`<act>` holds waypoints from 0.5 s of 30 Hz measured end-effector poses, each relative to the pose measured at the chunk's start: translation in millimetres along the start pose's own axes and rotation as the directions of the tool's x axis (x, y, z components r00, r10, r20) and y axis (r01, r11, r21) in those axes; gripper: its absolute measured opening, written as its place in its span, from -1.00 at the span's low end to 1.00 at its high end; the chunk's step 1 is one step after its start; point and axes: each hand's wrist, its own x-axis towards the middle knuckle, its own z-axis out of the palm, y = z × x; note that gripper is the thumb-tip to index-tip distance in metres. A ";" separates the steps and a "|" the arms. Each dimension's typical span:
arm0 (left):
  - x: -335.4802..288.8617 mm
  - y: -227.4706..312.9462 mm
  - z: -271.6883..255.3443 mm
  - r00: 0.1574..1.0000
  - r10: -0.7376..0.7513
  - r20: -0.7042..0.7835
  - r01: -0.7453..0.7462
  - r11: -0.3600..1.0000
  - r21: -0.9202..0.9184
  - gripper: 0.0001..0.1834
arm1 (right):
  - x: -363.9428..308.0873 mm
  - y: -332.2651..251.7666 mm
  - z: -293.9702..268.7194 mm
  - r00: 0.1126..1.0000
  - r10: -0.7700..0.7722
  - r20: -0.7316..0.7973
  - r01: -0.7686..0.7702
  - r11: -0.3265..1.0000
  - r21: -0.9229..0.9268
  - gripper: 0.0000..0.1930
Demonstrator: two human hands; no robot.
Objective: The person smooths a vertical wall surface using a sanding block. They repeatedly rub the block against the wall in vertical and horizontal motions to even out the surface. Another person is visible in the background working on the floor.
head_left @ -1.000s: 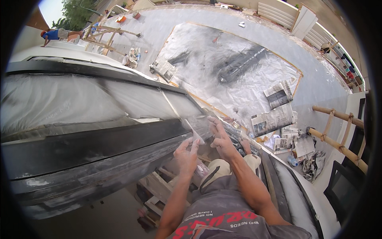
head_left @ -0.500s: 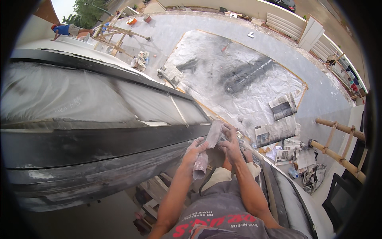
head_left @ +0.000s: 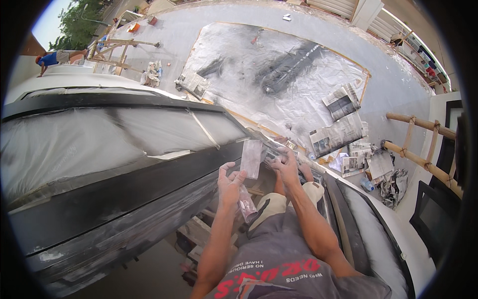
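My left hand (head_left: 230,185) grips a dusty strip of what looks like sandpaper (head_left: 251,160) between thumb and fingers. The strip's flat, pale upper end stands up past the fingertips, and its pinkish lower end (head_left: 246,205) curls below the hand. To the right of the strip, apart from it, my right hand (head_left: 287,168) has its fingers spread with nothing visible in them. Both hands are whitened with dust. Left of them runs a long black panel (head_left: 99,192) with pale scuffed patches on its lower part, under a window covered in plastic film (head_left: 69,144).
A paint-stained sheet (head_left: 229,94) covers the floor beyond, with newspapers (head_left: 338,134) at its near right. A bamboo ladder (head_left: 416,159) stands at right. Another film-covered window (head_left: 371,239) is close on my right. A person in blue (head_left: 48,60) bends at far left.
My right hand has come away from the strip, which now stays in my left hand alone, its flat end turned more upright. The view has shifted, moving the surroundings.
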 end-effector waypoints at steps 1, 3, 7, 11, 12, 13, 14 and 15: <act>-4.5 7.2 2.2 0.991 -0.118 0.064 0.126 0.984 -0.127 -0.45 | -0.1 -4.1 0.3 0.996 0.087 -0.015 -0.085 0.991 0.107 -0.32; -6.5 5.2 6.1 0.951 -0.240 0.197 0.279 0.938 -0.206 -0.44 | -6.6 -9.2 -4.4 0.962 0.088 0.258 -0.160 0.948 0.276 -0.22; -9.2 -10.6 5.6 0.935 -0.250 0.252 0.295 0.942 -0.161 -0.48 | -22.7 -35.6 19.1 0.908 -0.060 0.415 -0.066 0.956 0.285 -0.03; -17.9 -10.6 9.5 0.999 0.033 0.010 -0.034 0.996 0.077 -0.55 | -19.5 -33.4 21.2 0.926 0.064 0.371 -0.208 0.909 0.361 -0.24; -17.9 -11.4 8.5 0.991 0.130 -0.039 -0.120 0.972 0.202 -0.57 | -21.4 -36.0 22.3 0.893 0.131 0.431 -0.313 0.869 0.384 -0.28; -17.4 -11.8 8.2 0.983 0.184 -0.007 -0.171 0.930 0.324 -0.59 | -21.9 -23.3 28.3 0.936 0.197 0.291 -0.296 0.889 0.348 -0.45; -17.2 -14.0 7.2 0.973 0.229 0.028 -0.218 0.874 0.434 -0.61 | -26.4 -18.0 34.2 0.946 0.202 0.251 -0.271 0.920 0.281 -0.46; -17.2 -16.3 6.4 0.961 0.268 0.069 -0.262 0.803 0.535 -0.63 | -30.8 -13.6 39.6 0.956 0.204 0.210 -0.248 0.945 0.212 -0.47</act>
